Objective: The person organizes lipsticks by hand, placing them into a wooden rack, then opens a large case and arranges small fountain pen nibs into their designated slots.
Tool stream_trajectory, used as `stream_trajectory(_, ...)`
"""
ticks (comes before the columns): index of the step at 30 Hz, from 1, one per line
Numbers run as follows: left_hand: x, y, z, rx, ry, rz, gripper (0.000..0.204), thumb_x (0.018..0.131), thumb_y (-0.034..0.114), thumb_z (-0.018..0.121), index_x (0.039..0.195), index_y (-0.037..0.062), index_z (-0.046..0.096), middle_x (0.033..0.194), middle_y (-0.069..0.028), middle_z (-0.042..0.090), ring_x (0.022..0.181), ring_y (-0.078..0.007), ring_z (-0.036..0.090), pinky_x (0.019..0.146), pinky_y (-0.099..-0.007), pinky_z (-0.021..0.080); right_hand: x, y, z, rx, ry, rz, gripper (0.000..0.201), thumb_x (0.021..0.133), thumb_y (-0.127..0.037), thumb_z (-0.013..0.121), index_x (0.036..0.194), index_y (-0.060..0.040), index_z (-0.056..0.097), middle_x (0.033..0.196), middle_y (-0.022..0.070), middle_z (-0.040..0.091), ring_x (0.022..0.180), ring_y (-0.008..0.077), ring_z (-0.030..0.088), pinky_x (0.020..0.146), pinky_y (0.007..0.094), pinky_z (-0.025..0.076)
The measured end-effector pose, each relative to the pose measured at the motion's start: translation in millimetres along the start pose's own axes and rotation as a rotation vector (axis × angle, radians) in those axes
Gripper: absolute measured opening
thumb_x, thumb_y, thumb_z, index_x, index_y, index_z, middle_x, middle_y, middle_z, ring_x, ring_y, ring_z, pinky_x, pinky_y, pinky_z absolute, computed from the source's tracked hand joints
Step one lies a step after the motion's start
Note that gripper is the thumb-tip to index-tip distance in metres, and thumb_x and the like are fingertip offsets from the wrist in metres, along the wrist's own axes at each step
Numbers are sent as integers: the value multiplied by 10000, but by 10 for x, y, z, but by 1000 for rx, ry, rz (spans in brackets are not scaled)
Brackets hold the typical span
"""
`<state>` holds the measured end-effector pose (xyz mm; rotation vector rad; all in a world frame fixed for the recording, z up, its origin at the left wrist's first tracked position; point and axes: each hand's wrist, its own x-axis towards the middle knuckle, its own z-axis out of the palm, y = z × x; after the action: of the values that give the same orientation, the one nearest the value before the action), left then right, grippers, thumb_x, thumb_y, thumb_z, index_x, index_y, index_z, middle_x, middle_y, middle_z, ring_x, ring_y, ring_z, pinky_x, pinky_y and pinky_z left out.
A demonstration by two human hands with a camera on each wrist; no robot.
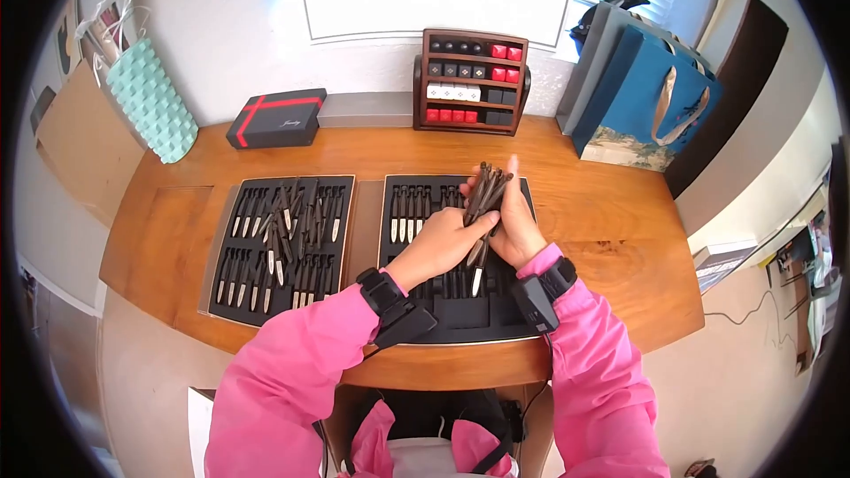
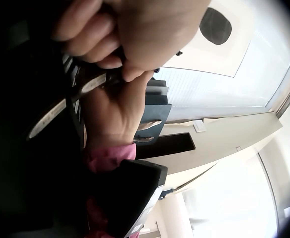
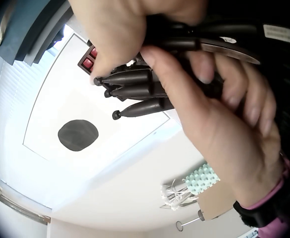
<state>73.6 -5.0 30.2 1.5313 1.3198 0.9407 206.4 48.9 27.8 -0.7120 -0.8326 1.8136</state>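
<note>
Over the right-hand black tray (image 1: 478, 323), both hands hold a bunch of slim dark sticks (image 1: 487, 190) with small knobs at their upper ends. My left hand (image 1: 443, 243) grips the bunch from the left, its thumb across the sticks. Cupped around the right side is my right hand (image 1: 521, 228), its thumb pointing up. One stick with a pale, pointed, printed end (image 2: 48, 119) hangs low out of the bunch. Knobbed ends (image 3: 135, 91) poke out between the hands in the right wrist view. Part of the bunch is hidden by the fingers.
A second black tray (image 1: 288, 305) on the left holds rows of similar sticks, with several loose on top. Behind are a black box with red ribbon (image 1: 279, 119), a wooden rack of small red, black and white blocks (image 1: 469, 84), a mint vase (image 1: 155, 102) and a blue bag (image 1: 642, 102).
</note>
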Motion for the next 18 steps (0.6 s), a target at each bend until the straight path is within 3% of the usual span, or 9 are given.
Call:
stream_trajectory(2,-19,89,-36,-49,-18,-64,517,1006,477,584,766,19,592,556,51,439,461,-73,422,423,-290,300,-12,-19,-6,59,-97,49,805,959,-761,356,1222,-33,577,1119,101,658,1120,246,625,950,370,511)
stream_trajectory(4,-29,107,-37,-96,-39,-132,511,1008,468,583,787,7,592,552,48,449,466,-78,420,435,-298,310,6,48,-51,10,-151,29,739,978,-696,428,1260,-26,556,1134,107,660,1119,247,630,952,371,514)
stream_trajectory(5,-14,89,-30,-51,-12,-116,506,1004,451,570,906,-42,630,703,-88,578,655,-228,557,603,-367,409,4,55,-38,-36,-204,3,684,996,-631,500,1299,-18,534,1150,114,661,1117,247,636,954,373,516)
stream_trajectory(6,-1,62,-22,-6,15,-101,537,1000,434,556,1026,-91,667,854,-224,707,844,-378,695,771,-435,508,-54,-2,-5,-194,-205,-13,524,991,-355,665,1349,-11,498,1136,130,672,1060,234,659,942,363,524)
stream_trajectory(7,17,13,-9,-6,13,-103,537,1000,434,556,1026,-91,667,854,-224,707,844,-378,695,771,-435,508,-54,-5,-6,-193,-203,-11,524,991,-355,665,1349,-11,498,1136,130,672,1060,234,659,942,363,524)
stream_trajectory(9,17,-6,19,51,86,108,507,982,406,574,1064,-86,666,901,-234,712,893,-382,695,787,-437,506,-62,-13,-7,-263,-152,-7,490,907,-125,738,1319,-5,502,1046,130,687,995,223,674,923,365,536)
stream_trajectory(10,5,-2,22,61,64,49,417,958,325,618,1044,-83,626,758,-75,590,715,-171,580,658,-328,460,-81,-27,29,-211,-128,-4,418,894,-108,730,1246,-22,522,929,99,674,905,213,681,856,357,556)
stream_trajectory(15,-96,164,-46,150,-31,3,491,906,433,697,976,-50,645,731,-133,637,677,-232,636,643,-372,481,-38,-76,-6,-17,35,-17,271,891,-101,709,1106,-66,549,807,37,593,739,167,647,686,322,571)
stream_trajectory(18,-254,208,-21,516,110,143,458,784,461,810,867,34,666,727,-147,676,682,-313,683,627,-404,500,32,-77,-112,194,137,-26,134,902,-94,704,953,-65,583,808,12,591,680,95,586,668,272,558)
